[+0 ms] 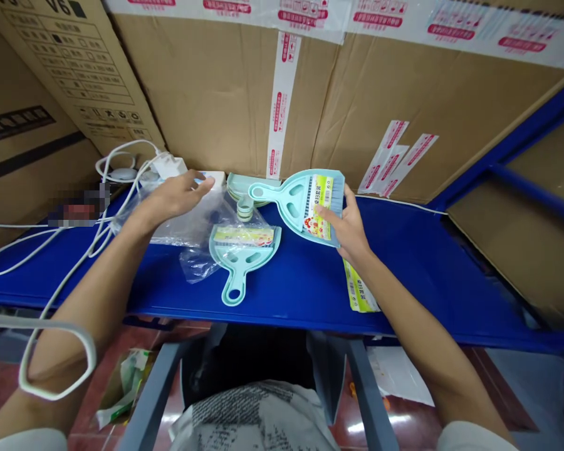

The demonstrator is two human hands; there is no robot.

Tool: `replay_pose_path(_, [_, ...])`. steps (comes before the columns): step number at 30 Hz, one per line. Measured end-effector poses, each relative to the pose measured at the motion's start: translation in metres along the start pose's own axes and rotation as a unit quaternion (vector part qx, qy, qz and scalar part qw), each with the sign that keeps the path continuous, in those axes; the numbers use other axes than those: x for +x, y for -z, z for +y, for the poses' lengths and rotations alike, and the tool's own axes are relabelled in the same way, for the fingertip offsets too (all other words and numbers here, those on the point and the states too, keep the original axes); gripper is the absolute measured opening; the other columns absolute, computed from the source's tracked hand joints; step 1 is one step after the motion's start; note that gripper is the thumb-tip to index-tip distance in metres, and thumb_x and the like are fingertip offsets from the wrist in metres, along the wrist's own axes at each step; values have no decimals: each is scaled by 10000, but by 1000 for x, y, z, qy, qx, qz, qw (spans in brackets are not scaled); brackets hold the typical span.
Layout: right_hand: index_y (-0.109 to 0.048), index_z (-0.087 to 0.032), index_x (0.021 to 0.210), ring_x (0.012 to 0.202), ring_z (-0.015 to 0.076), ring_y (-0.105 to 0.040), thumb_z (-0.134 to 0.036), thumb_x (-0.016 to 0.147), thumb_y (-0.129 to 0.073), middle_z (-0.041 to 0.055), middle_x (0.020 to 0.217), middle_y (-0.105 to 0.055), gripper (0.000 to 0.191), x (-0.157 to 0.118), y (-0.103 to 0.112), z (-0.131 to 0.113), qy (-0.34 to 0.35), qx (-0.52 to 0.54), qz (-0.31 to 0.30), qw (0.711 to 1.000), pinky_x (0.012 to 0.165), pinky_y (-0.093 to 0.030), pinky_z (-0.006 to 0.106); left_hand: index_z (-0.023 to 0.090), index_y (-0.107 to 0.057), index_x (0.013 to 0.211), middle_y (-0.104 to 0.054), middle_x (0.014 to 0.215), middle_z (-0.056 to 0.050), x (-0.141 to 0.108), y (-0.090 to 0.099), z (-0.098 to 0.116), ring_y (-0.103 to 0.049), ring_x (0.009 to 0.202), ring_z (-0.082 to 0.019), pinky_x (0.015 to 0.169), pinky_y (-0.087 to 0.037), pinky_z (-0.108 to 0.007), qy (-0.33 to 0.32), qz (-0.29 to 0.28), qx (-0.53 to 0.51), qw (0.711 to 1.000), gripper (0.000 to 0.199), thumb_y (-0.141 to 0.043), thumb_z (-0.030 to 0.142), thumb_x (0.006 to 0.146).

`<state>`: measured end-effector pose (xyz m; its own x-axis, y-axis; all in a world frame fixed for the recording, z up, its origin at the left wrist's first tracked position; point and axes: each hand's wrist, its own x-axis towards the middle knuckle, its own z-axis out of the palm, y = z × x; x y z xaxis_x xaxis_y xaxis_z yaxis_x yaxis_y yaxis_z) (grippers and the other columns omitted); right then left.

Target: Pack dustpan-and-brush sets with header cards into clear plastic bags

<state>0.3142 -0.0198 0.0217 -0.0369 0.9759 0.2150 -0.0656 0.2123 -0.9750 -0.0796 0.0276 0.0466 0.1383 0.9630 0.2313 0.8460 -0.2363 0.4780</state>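
My right hand (352, 228) grips a light-blue dustpan and brush set (302, 199) by its wide end, thumb on the yellow-and-white label. Its handle points left, and it is held above the blue table. My left hand (181, 195) is open, fingers stretched out and empty, over a clear plastic bag (188, 228) and a flat white object under it. A second dustpan and brush set (230, 255) lies on the table, handle toward me. Behind it are a small stack of pale-green rings (245, 208) and another pale-green dustpan-like piece (239, 182).
A yellow-green label card (360, 289) lies near the table's (301, 282) front edge, partly under my right forearm. White cables (101, 235) and a white plug (169, 165) are at left. Large cardboard boxes (207, 88) wall the back. A blue metal frame (512, 144) stands right.
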Motion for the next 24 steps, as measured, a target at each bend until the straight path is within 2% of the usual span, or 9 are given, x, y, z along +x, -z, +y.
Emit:
replay_pose_path(2, [-85,-405,1740,1430,341,-640,-482,738,-930,98,1674,-558,1313,1,2,0,4,-10,-10,1000,1128,-611,568,61,-729,1238,-795,951,-102,1,5,-8,-658,923,-252,833,-443,-332,33,-34,82,995,617,-670,630,1006])
replay_pose_path(4, [-60,-432,1762,1409,352,-653,-473,732,-943,83,1677,-557,1357,-1,2,-2,3,-19,-33,999,1105,-623,586,84,-774,1165,-811,933,-79,3,8,-13,-668,914,-240,832,-452,-321,35,-70,90,993,559,-787,584,916])
replay_pose_path(6, [-316,-417,1730,1376,357,-671,-467,746,-945,66,1620,-615,1169,-4,1,-4,8,-38,-60,997,1101,-626,581,113,-796,1096,-829,959,-46,6,9,-16,-677,908,-206,825,-469,-297,11,-108,40,993,457,-828,513,877])
replay_pose_path(8, [-665,-349,1511,1344,360,-686,-466,780,-925,61,1517,-696,785,-7,1,-6,11,-66,-81,994,1100,-624,575,129,-804,1051,-835,960,-20,8,7,-16,-684,896,-180,815,-477,-279,0,-125,2,992,376,-833,450,858])
replay_pose_path(10, [-810,-300,1296,1311,359,-700,-461,819,-897,66,1407,-757,511,-8,1,-7,12,-91,-95,991,1091,-623,586,127,-813,1044,-834,947,-31,9,3,-13,-689,895,-185,818,-479,-289,5,-134,7,991,351,-819,415,843])
replay_pose_path(11, [-824,-296,1269,1306,357,-702,-456,832,-888,65,1377,-771,470,-8,2,-8,19,-101,-100,990,1095,-618,592,125,-819,1041,-833,946,-48,9,1,-9,-695,898,-195,826,-481,-300,11,-137,15,990,352,-808,410,835])
replay_pose_path(18, [-760,-331,1398,1385,335,-661,-428,901,-828,30,1485,-726,511,-10,5,-17,128,-199,-103,966,1264,-466,587,166,-811,943,-816,933,-96,1,-7,19,-690,846,-210,838,-502,-324,-28,-131,-50,990,374,-703,502,819])
replay_pose_path(21, [-742,-339,1423,1379,342,-663,-409,888,-844,27,1497,-716,550,-11,6,-19,134,-212,-118,961,1255,-474,599,164,-807,991,-813,964,-108,-2,-8,21,-697,856,-212,815,-512,-319,-53,-143,-70,986,444,-695,563,833])
replay_pose_path(24, [-698,-362,1481,1415,346,-634,-396,833,-908,21,1555,-671,683,-12,6,-20,109,-200,-154,962,1257,-483,588,164,-817,1002,-816,965,-119,-3,-10,17,-720,866,-231,796,-523,-324,-73,-203,-76,973,482,-758,589,783])
